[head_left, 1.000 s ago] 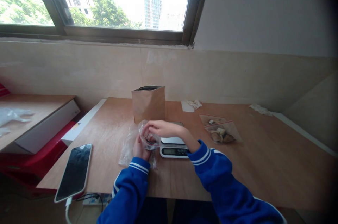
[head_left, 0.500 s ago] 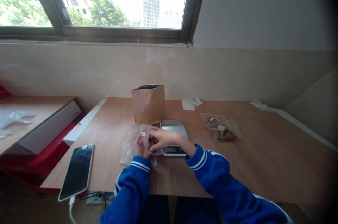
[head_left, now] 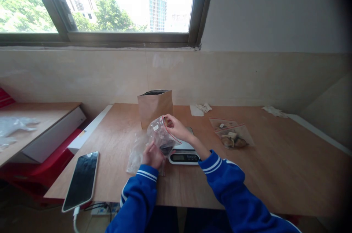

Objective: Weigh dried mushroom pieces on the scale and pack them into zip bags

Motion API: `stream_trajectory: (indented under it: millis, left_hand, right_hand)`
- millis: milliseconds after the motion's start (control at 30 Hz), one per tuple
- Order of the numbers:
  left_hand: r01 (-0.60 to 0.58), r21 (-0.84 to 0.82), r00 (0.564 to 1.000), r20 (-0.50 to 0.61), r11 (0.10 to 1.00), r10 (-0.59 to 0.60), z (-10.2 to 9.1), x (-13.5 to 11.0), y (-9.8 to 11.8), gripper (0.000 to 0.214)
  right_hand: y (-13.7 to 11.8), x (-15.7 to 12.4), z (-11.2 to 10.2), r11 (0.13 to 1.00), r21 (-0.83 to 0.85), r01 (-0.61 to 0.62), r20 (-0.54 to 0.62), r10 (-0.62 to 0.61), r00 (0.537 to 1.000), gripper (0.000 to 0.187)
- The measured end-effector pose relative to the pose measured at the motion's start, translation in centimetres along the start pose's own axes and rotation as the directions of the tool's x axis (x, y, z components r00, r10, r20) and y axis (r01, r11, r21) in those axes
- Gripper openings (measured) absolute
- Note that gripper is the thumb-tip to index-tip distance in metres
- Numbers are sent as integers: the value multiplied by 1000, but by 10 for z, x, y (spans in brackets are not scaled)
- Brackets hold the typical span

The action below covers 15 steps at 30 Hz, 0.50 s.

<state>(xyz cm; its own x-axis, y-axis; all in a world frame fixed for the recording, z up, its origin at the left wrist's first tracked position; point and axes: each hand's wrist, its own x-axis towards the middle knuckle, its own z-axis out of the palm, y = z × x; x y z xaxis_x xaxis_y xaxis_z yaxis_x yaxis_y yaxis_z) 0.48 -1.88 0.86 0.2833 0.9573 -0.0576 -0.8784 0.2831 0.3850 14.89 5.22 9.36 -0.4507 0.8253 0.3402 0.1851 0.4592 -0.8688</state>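
Observation:
Both my hands hold a transparent zip bag [head_left: 161,134] with a red seal line and a small white label, lifted above the table. Dark pieces gather in its lower corner. My left hand [head_left: 152,155] grips the bag low down, and my right hand [head_left: 176,127] pinches its upper edge. Just right of the bag stands a digital kitchen scale [head_left: 183,156], its steel top partly hidden by the bag and my right hand. A crumpled transparent plastic bag [head_left: 136,158] lies under my left hand. A brown kraft paper bag [head_left: 155,109] stands upright behind the zip bag.
A second zip bag of dried mushroom pieces [head_left: 232,136] lies right of the scale on the wooden table [head_left: 275,159]. A smartphone [head_left: 81,181] lies near the front left edge. Paper scraps [head_left: 197,110] sit by the wall, and a power strip [head_left: 103,209] sits below the table edge.
The zip bag has risen from low over the scale's left side and now stands more upright. My right hand has moved up and back, and my left hand stays near its earlier place.

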Motion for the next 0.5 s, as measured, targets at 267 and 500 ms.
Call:
stream_trajectory:
  millis: [267, 500]
  left_hand:
    - [-56, 39, 996, -60, 998, 59, -7, 6, 0, 53]
    - [-44, -41, 993, -113, 998, 39, -12, 9, 3, 48]
  right_hand:
    - [-39, 51, -28, 988, -66, 140, -307, -153, 939, 46]
    - [-37, 127, -33, 889, -396, 231, -259, -349, 900, 25]
